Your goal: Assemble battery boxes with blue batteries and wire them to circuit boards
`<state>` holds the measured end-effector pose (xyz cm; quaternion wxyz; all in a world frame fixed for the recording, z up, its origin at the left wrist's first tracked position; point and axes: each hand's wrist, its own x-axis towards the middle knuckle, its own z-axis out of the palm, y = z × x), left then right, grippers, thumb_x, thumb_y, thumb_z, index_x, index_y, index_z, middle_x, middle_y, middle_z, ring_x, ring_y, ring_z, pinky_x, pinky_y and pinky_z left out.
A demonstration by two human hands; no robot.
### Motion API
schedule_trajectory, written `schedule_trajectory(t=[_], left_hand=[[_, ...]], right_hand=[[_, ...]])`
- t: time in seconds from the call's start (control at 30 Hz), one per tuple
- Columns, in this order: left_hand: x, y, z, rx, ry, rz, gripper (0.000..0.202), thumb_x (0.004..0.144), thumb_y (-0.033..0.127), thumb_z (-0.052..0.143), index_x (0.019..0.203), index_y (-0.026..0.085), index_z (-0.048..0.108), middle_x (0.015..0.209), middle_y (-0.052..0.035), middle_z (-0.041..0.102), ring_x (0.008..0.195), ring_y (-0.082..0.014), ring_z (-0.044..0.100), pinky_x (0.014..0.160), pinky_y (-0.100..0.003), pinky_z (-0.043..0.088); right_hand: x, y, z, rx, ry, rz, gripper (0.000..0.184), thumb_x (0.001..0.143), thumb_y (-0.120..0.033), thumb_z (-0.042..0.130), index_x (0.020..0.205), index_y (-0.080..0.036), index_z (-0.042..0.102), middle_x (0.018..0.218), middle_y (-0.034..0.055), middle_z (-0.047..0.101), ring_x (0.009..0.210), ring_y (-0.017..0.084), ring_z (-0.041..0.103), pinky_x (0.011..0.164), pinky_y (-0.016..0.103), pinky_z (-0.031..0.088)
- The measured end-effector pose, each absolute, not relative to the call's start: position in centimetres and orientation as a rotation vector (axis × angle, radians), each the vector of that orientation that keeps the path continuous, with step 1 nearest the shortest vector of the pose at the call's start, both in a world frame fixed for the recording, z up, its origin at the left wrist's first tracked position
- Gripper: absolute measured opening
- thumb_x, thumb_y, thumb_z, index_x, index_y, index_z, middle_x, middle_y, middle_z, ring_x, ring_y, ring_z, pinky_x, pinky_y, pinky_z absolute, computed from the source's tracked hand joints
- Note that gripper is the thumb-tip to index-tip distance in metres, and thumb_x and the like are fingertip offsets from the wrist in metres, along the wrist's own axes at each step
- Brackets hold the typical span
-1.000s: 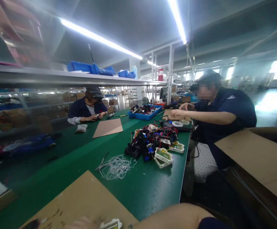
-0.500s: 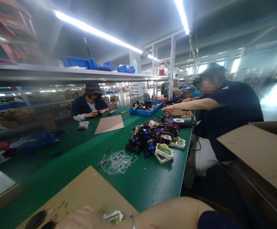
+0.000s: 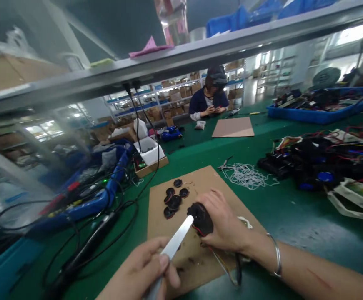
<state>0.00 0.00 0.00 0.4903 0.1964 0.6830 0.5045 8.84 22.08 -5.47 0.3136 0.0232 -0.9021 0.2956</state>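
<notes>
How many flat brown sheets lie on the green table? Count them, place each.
2: the near sheet, below the right hand and the black part it grips; the far sheet, near the co-worker. Others may be hidden.

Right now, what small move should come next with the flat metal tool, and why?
Probably a slight nudge of the flat metal tool against the black part: the left hand aims the tool's rounded tip there, while the right hand grips the part. Whether tip and part touch is unclear, and a red wire runs close by, so gentle seems wise.
</notes>
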Motion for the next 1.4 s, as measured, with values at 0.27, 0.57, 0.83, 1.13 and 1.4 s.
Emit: schedule_trajectory(t=[0.27,0.57,0.83,1.13,1.4], left_hand=[[-0.1,1.2,1.8,0.452,1.596,1.171,0.033,0.081,0.043,0.061,0.094,0.013,0.055,0.07,-0.0039,0.065,0.038,-0.0027,0.044,0.036,-0.012,0.032],[0.4,1.6,2.1,1.101,2.179,0.574,0.028,0.09,0.033,0.038,0.106,0.018,0.057,0.08,-0.0052,0.063,0.058,-0.0133,0.056,0.055,-0.024,0.049],[-1.2,2.4,3.2,1.882,2.288,-0.475,0.058,0.081,0.003,0.029,0.137,0.013,0.038,0.104,-0.0176,0.063,0.089,-0.0287,0.063,0.075,-0.042,0.052],[-1.5,5.5,5.8,0.83,1.934,0.41,0.039,0.082,0.056,0.046,0.082,0.018,0.052,0.056,0.0072,0.038,0.046,-0.0084,0.034,0.044,-0.02,0.029],[0.4,7.1,4.5,1.376,2.497,-0.071,0.045,0.095,0.046,0.026,0.075,0.018,0.055,0.065,-0.0033,0.058,0.061,-0.0176,0.056,0.054,-0.025,0.033]], right_hand=[[8.9,22.0,-5.5,0.102,-2.444,0.565,0.043,0.066,-0.022,0.06,0.108,-0.019,0.051,0.104,0.0077,0.059,0.102,0.026,0.052,0.107,0.052,0.013],[9.0,22.3,-5.6,0.147,-2.558,0.315,0.047,0.064,-0.016,0.061,0.11,-0.015,0.051,0.109,0.0121,0.057,0.103,0.029,0.047,0.102,0.05,0.021],[9.1,22.1,-4.9,0.006,-2.578,0.657,0.026,0.061,-0.016,0.053,0.086,-0.017,0.048,0.088,0.0072,0.055,0.081,0.022,0.048,0.077,0.036,0.036],[9.0,22.1,-5.4,0.103,-2.49,0.408,0.047,0.06,-0.014,0.056,0.107,-0.014,0.051,0.103,0.0107,0.056,0.097,0.026,0.046,0.094,0.043,0.03],[9.3,22.2,-5.1,0.034,-2.462,0.289,0.048,0.062,-0.011,0.052,0.11,-0.012,0.05,0.106,0.0142,0.055,0.098,0.029,0.045,0.094,0.046,0.029]])
